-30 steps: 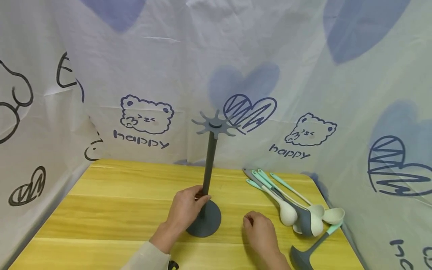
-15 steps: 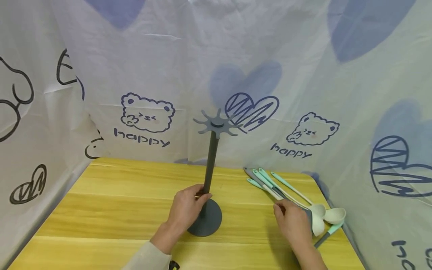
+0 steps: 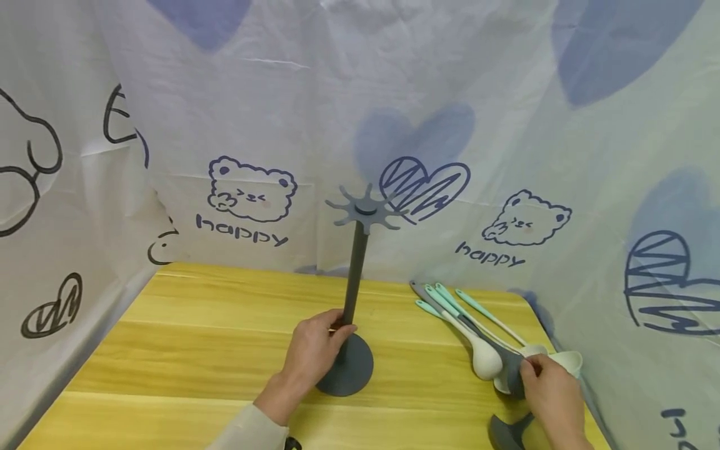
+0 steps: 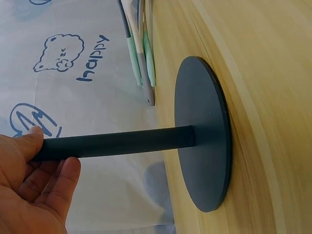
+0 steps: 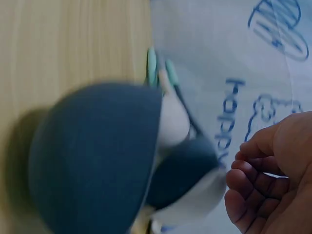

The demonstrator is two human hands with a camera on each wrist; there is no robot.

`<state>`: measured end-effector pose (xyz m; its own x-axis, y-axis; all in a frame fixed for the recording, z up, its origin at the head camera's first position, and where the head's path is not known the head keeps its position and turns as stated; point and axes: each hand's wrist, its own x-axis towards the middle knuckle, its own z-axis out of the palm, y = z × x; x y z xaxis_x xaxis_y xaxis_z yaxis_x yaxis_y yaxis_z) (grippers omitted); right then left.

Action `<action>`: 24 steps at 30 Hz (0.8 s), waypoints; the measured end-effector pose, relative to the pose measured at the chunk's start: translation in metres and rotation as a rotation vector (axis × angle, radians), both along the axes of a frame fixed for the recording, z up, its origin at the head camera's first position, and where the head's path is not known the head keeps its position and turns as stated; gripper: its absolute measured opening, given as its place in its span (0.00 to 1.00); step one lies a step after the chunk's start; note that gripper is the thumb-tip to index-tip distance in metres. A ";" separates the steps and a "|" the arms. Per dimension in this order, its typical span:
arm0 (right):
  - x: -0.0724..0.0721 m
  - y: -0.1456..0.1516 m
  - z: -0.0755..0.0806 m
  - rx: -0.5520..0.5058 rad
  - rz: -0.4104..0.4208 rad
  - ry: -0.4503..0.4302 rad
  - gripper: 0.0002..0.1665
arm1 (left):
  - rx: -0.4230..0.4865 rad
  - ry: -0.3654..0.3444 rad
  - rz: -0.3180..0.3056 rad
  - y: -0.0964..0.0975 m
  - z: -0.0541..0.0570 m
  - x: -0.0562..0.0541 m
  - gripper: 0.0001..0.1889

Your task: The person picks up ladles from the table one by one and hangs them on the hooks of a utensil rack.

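A dark grey utensil stand is upright on the table, with a round base and a ring of hooks on top. My left hand holds its pole low down, thumb and fingers around it. My right hand is over the utensil pile at the right, fingers loosely curled and nothing in them. Beneath and beside it lie a white spoon, a dark grey utensil and a white ladle. A dark grey ladle looms close in the right wrist view, left of the hand.
Mint-green handles of the pile point to the back of the yellow wood-grain table. A printed white sheet hangs behind and along both sides of the table.
My right hand has moved right from beside the stand, passing over the utensils to the pile's right end. The left hand keeps its hold on the pole.
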<state>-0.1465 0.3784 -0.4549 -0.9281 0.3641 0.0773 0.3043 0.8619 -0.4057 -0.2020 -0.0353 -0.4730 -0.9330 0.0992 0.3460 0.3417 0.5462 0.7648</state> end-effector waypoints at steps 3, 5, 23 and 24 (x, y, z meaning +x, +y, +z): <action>0.004 0.017 -0.010 0.008 -0.055 0.050 0.17 | 0.003 -0.008 -0.006 0.001 0.000 0.000 0.11; 0.005 0.027 -0.015 0.013 -0.090 0.081 0.17 | 0.005 -0.010 -0.005 0.001 0.000 0.000 0.11; 0.002 0.071 -0.062 -0.059 -0.283 -0.103 0.23 | 0.000 0.011 0.009 -0.001 -0.001 0.000 0.10; 0.001 0.073 -0.065 -0.067 -0.293 -0.123 0.23 | -0.001 0.013 0.009 -0.001 -0.001 0.000 0.10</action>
